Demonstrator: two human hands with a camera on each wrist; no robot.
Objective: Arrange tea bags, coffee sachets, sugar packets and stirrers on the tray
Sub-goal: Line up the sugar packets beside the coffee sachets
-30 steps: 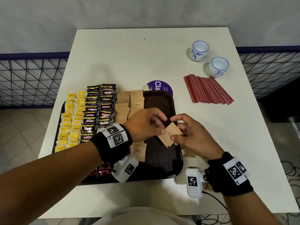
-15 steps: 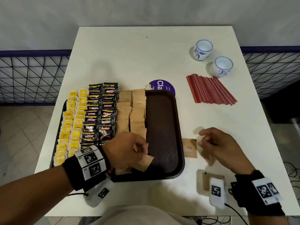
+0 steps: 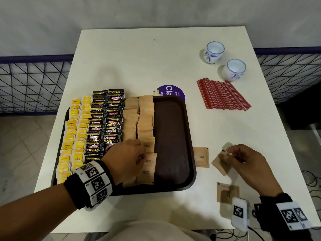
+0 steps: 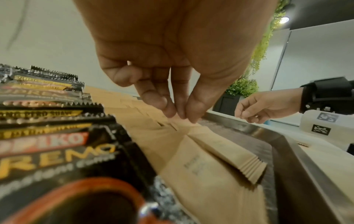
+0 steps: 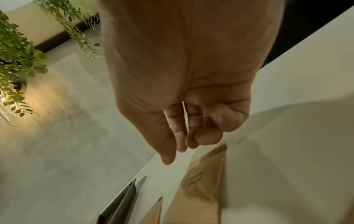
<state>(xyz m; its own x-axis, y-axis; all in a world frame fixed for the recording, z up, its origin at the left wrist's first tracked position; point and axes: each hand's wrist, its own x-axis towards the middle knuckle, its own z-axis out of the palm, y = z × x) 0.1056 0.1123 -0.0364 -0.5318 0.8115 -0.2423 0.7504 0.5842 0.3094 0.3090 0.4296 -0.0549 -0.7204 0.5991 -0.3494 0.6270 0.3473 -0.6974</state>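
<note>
Since the handover, sugar packet (image 3: 149, 160) among tray rows.

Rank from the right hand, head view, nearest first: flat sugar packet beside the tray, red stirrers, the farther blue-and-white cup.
1. Flat sugar packet, on the table just left of the right hand.
2. Red stirrers, beyond the hand, mid-table.
3. Farther cup, toward the far edge.

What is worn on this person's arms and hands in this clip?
Both forearms are bare, no sleeves or gloves. The left hand and right hand each have a black wrist strap with white square-code tags and a white tagged camera pod; a thin black cable trails from the right pod.
</note>
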